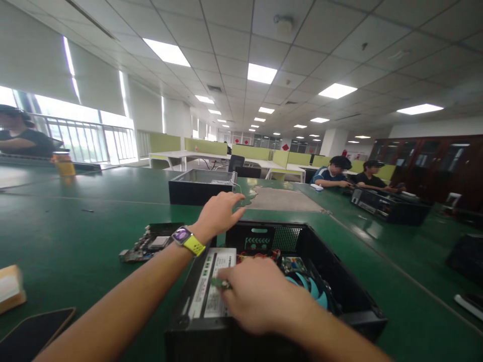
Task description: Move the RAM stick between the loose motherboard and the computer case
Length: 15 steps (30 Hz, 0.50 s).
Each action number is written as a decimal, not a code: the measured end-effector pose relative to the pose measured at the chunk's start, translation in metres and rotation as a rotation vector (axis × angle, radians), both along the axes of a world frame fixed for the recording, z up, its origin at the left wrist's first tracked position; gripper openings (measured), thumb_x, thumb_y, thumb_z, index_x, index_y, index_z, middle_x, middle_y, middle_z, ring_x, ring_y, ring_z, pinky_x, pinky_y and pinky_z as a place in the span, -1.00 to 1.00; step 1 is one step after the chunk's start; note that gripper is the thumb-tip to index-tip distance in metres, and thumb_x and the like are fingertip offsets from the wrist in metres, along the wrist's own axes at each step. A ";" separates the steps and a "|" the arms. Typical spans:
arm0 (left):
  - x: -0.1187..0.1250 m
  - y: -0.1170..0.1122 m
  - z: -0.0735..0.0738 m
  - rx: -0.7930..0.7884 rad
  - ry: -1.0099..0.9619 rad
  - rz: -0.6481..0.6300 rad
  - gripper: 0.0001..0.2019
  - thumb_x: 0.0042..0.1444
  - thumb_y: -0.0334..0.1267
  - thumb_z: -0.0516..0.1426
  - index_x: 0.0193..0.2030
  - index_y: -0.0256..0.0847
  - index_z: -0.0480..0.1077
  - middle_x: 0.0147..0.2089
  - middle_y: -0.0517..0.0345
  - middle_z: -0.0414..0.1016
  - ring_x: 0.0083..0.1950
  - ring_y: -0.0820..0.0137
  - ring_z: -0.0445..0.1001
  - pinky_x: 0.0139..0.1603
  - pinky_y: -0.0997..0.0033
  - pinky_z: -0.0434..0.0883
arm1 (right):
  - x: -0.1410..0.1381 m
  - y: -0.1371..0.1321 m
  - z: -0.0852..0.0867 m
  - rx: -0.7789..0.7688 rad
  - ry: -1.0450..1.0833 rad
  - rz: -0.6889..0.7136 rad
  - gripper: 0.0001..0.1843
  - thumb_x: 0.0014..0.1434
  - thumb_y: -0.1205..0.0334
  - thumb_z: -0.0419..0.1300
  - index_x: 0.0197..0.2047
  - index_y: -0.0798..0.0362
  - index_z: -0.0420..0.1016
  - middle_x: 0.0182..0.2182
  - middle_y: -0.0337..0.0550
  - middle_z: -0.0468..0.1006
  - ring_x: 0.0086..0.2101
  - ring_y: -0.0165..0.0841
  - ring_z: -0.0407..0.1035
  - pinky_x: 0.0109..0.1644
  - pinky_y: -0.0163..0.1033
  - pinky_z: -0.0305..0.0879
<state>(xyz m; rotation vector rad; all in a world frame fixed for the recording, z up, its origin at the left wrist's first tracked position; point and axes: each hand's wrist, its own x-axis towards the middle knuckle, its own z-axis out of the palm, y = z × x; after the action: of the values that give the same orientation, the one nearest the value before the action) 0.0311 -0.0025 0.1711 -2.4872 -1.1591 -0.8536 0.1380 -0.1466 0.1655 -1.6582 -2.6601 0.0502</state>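
Computer case (362, 319), black, uncovered on top, resting on green table (113, 201) below both hands. Right hand (260, 291) over the interior, curled, with small green part (216, 282) pinched between thumb and fingers. Small green part at left side of right hand, in front of white label on power supply (199, 284); contact with label impossible to tell. Left hand (222, 213) farther forward, above far left region of case, fingers loosely spread and slightly bent. Small green part nearer to the body than left hand. Watch (182, 234) with yellow-green band on left wrist. Power supply along left wall inside case, partly beneath right hand. Fan (313, 284) with blue blades to the right of power supply, partly hidden by right hand. Red wires (277, 253) just beyond right hand. Circuit board (151, 244) on table, left of case, beyond left forearm. Second black case (199, 192) farther ahead, beyond left hand. Third case (392, 208) well apart at right, near two seated people (326, 175). Dark flat object (37, 332) at lower left, near pale block (9, 289).
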 end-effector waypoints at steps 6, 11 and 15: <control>0.054 -0.016 0.002 -0.393 0.564 -0.116 -0.77 -0.06 -0.20 0.11 -0.25 -0.13 0.51 -0.23 0.04 0.55 -0.21 0.27 0.48 -0.22 0.37 0.37 | 0.083 0.093 -0.011 -0.071 -0.307 -0.087 -0.59 0.10 0.03 0.00 -0.20 0.08 0.55 -0.24 0.05 0.56 -0.27 -0.17 0.45 -0.28 -0.21 0.31; 0.105 0.007 -0.032 -0.717 0.913 -0.155 -0.79 -0.30 -0.36 0.21 -0.41 -0.26 0.55 -0.39 -0.02 0.56 -0.32 0.22 0.47 -0.28 0.31 0.39 | 0.123 0.120 -0.068 -0.190 -0.454 -0.109 -0.51 -0.10 -0.09 0.19 -0.16 0.04 0.56 -0.23 0.02 0.56 -0.23 -0.11 0.45 -0.28 -0.21 0.33; 0.118 0.027 -0.065 -0.893 1.028 -0.147 -0.93 -0.41 -0.35 0.28 -0.67 -0.24 0.49 -0.60 0.09 0.48 -0.47 0.25 0.44 -0.42 0.31 0.39 | 0.134 0.123 -0.090 -0.201 -0.458 -0.071 -0.57 -0.09 0.06 0.20 -0.14 0.05 0.55 -0.23 0.04 0.57 -0.24 -0.12 0.46 -0.31 -0.23 0.32</control>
<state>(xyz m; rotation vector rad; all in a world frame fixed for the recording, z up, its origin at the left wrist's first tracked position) 0.1491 0.0245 0.1064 -2.9363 -1.0254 1.1101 0.2717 -0.0241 0.0758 -2.0406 -2.9993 -0.0747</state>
